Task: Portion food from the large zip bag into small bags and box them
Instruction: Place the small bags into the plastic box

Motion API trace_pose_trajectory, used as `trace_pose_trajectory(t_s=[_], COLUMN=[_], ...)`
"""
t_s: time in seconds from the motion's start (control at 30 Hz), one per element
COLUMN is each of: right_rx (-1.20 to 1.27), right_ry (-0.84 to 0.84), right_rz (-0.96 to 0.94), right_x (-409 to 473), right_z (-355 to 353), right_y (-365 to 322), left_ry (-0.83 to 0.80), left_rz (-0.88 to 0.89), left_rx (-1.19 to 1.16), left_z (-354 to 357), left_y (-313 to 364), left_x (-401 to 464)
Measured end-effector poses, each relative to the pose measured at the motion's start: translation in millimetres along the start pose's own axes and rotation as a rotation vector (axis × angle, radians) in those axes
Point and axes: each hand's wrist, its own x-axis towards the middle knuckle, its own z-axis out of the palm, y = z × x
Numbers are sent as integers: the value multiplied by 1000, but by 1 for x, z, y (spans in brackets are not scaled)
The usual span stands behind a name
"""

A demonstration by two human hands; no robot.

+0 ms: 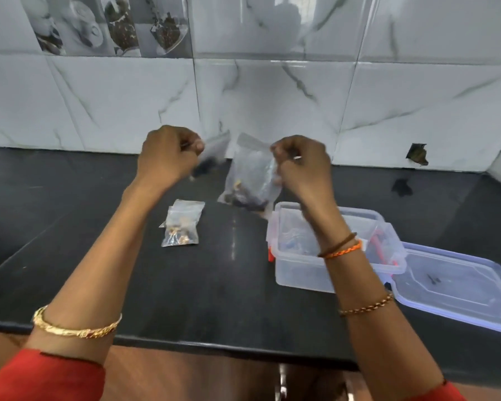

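While both hands hang raised above the table [128, 285]:
Box: the open box [301, 273] sits below the right fingers.
Large zip bag: right hand [301, 169] pinches its top edge [250, 175]; it hangs lengthwise downward, nearer that hand.
Filled small bags: lying [181, 227] below the left fingers.
Left hand: its fingers [168, 157] are curled, pinching something blurred.

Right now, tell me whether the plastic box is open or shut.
Open: the clear plastic box has no lid on; its lid lies flat on the counter beside it.

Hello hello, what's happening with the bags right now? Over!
Right hand pinching large zip bag top, held up. Left hand pinching something blurred. Filled small bags on counter. Box open, nothing blocking.
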Motion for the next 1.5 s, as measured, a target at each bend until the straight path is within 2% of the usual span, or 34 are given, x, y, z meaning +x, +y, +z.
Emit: trace_pose_trajectory(t_s=[0.13,0.27,0.53,0.73,0.93,1.1,1.33,1.5], right_rx=[-78,-80,-182,-309,-412,-529,-692,-532], right_ry=[15,-14,-70,-123,-72,-125,-167,-105], right_rz=[-48,41,156,215,209,202,171,43], right_x=[13,6,-12,-17,-25,-30,-33,-28], right_z=[-69,-109,-131,-124,-123,-126,-122,-106], right_y=[19,50,94,114,132,137,129,103], left_ry=[-89,-207,-392,-455,-400,-322,-275,-190], left_rz=[72,93,94,67,78,115,87,15], left_rx=[-161,-269,-235,-37,136,194,87,-55], left_z=[20,54,98,117,133,134,132,114], left_y=[49,71,73,64,60,61,56,43], left_x=[-11,-30,-54,-56,-65,-68,-69,-64])
